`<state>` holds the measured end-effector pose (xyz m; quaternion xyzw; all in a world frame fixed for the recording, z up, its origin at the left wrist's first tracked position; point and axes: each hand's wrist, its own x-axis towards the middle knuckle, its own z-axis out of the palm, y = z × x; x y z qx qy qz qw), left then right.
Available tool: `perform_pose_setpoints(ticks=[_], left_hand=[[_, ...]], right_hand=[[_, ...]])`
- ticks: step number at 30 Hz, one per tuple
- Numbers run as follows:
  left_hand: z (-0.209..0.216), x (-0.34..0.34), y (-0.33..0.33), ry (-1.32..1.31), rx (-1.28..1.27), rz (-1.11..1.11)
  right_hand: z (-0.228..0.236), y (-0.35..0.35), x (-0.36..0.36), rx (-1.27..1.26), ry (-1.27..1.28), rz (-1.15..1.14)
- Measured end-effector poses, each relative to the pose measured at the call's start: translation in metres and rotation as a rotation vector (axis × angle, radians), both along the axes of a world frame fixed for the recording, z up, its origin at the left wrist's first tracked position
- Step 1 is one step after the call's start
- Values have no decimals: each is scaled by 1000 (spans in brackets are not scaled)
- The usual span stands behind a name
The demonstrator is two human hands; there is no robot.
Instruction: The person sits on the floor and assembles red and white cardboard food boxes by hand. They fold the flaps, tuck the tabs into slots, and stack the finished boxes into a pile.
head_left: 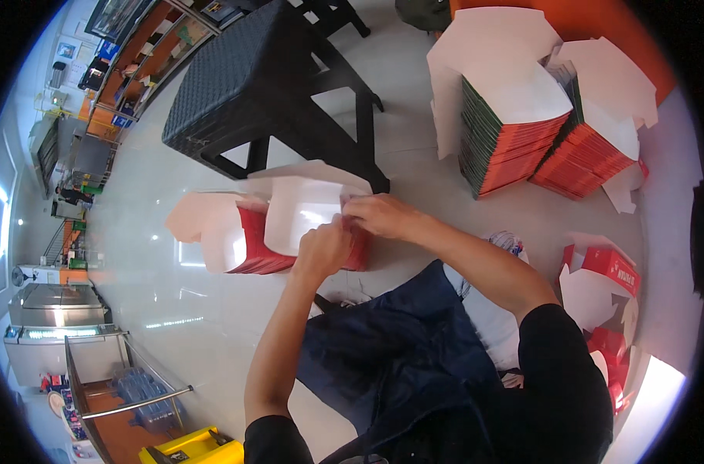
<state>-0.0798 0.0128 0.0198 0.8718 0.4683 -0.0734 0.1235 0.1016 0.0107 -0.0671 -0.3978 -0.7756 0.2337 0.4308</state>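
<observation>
Mid-fold, with loads left I reckon

My left hand [325, 246] and right hand [379, 216] both pinch the right edge of the carton [299, 216], middle of the frame, looks half-formed; folded boxes [611, 267] lower right seem done, stacks [508, 158] upper right look unfolded

The left forearm [278, 340] rises steeply, leaning a little rightward, to the left grip [325, 249], back of the hand showing and fingers curled. From a bent elbow, the right forearm [476, 264] slants up and leftward to the right grip [379, 215], fingers bent. The grips sit close together, the right slightly farther forward.
</observation>
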Motion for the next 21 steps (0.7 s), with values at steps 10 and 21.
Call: perform_pose_setpoints(ticks=[10, 21], left_hand=[[-2, -48, 28, -424, 384, 142], [-83, -100, -19, -1205, -510, 1266]], right_hand=[[27, -31, 39, -101, 37, -132], [15, -305, 284, -377, -12, -1290]])
